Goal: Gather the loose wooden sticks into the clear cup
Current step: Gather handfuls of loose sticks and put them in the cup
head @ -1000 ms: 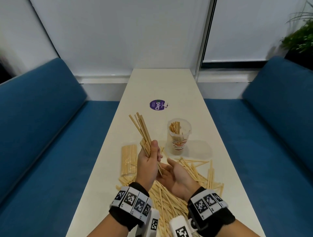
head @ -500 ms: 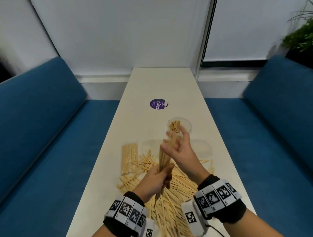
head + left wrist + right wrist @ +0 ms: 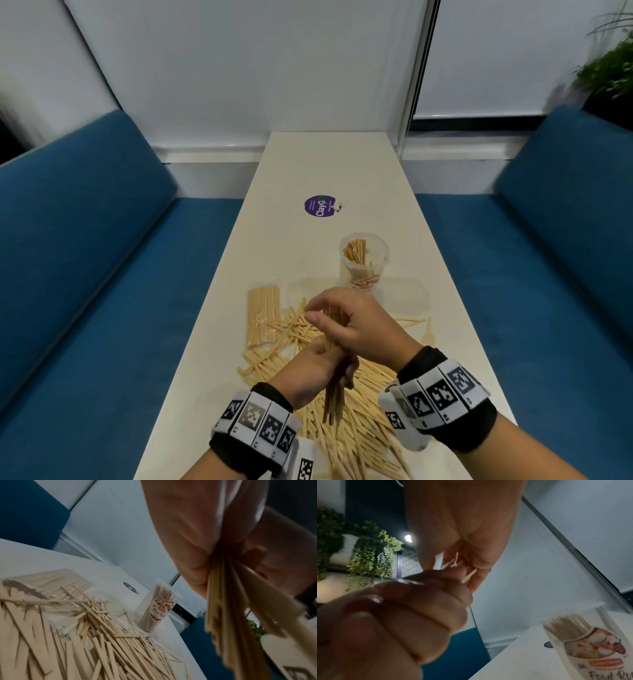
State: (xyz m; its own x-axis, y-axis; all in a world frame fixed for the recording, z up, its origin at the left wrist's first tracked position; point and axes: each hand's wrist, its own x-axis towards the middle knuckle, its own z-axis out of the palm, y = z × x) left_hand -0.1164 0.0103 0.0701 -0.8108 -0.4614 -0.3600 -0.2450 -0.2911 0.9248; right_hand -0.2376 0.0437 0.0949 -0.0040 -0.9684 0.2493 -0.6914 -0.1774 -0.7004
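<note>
Left hand: the left hand (image 3: 317, 368) is clenched round the middle of a bundle of sticks (image 3: 334, 399), fingers curled tight; the lower ends of the bundle hang out below the fist, above the pile.
Right hand: the right hand (image 3: 356, 325) is just above the left, touching it, with its fingers (image 3: 476, 555) curled round the upper ends of the same bundle; the stick tips show inside its palm in the right wrist view.
Bundle: upright, slightly tilted, held between both hands over the near part of the surface (image 3: 329, 164).
Loose sticks: a wide pile of loose wooden sticks (image 3: 356, 435) lies scattered on the surface under and in front of the hands, crossing one another at all angles.
Packet: a flat clear packet of sticks (image 3: 263, 314) lies at the left of the pile, its sticks side by side; loose sticks overlap its near end.
Clear cup: the clear cup (image 3: 364, 262) stands upright beyond the hands and a little to the right, near the far edge of the pile, with a printed label on its side and a cluster of sticks standing inside it.
Sticker: a round purple sticker (image 3: 319, 205) sits on the surface well beyond the cup.
Seats: blue benches (image 3: 85, 240) run along both sides of the surface.
Plant: green foliage (image 3: 613, 65) shows at the far right.
</note>
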